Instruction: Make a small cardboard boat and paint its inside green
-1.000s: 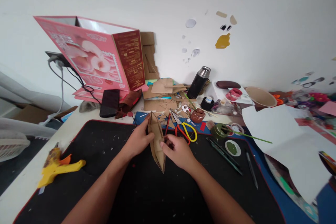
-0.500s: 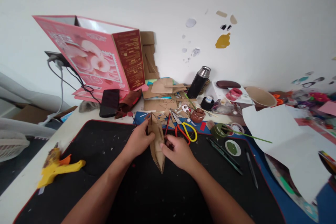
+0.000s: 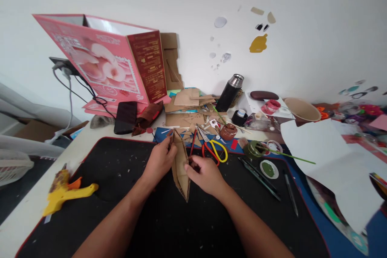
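Between my hands is a small boat-shaped cardboard piece (image 3: 180, 163), pointed at both ends with raised side walls. My left hand (image 3: 161, 157) pinches its left wall near the far tip. On the right side, my right hand (image 3: 203, 172) grips the other wall, thumb over the inside and fingers curled behind. The piece is held above a black mat (image 3: 169, 225). Just beyond my right hand lie scissors (image 3: 216, 149) with red and yellow handles.
A yellow glue gun (image 3: 68, 191) lies at the left. Cardboard scraps (image 3: 184, 119), a black thermos (image 3: 229, 93) and a phone (image 3: 125, 117) are at the back. To the right are a green paint jar (image 3: 253, 150), a lid with green paint (image 3: 268, 169), pens (image 3: 258, 179) and white paper (image 3: 329, 161).
My left thumb has moved from inside the cardboard piece up to its left edge, baring more of the inside. My right hand keeps its hold.
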`<state>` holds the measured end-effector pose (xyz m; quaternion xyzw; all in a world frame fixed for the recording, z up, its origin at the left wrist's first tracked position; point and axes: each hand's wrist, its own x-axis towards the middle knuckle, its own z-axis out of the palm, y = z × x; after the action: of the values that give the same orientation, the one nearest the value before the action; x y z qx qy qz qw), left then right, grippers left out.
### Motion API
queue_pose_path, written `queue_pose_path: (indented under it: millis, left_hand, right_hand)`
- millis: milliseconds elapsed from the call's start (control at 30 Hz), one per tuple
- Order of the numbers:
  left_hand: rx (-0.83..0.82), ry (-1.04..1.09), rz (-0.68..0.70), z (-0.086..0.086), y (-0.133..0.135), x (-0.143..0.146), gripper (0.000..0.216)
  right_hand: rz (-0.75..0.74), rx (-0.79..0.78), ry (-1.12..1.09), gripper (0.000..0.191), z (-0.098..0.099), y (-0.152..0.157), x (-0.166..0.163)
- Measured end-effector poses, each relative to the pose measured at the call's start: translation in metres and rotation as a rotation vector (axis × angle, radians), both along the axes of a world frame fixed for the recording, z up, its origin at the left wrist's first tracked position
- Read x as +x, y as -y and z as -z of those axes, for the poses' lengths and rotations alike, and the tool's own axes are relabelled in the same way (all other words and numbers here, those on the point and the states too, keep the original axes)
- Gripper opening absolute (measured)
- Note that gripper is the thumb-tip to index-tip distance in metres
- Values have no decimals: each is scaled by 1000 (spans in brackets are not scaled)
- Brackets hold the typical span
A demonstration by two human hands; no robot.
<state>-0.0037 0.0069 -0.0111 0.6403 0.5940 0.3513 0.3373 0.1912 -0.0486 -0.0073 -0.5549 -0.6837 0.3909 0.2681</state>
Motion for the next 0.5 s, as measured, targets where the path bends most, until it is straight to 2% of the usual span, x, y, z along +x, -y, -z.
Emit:
queue_pose_path:
  millis: [133,200,367,433,500]
  left_hand:
    - [-3,47,16,0,-1,0,26]
    - [-30,184,62,-2,-3,-1,37]
    - [-355,664,120,-4,-4,-7,65]
    - [-439,760,164,-4,-4,-9,71]
    - [-441,793,229,-4,-3,-9,71]
  right_hand:
    - [12,-16,-10,26,0,-1,1]
    - [23,-25,-39,25,1,-2,2]
    - [34,-149,-253,28,11,-3,4]
    - [35,-174,-312,30,14,-3,6]
    - [30,-166,-328,32,17,-3,7]
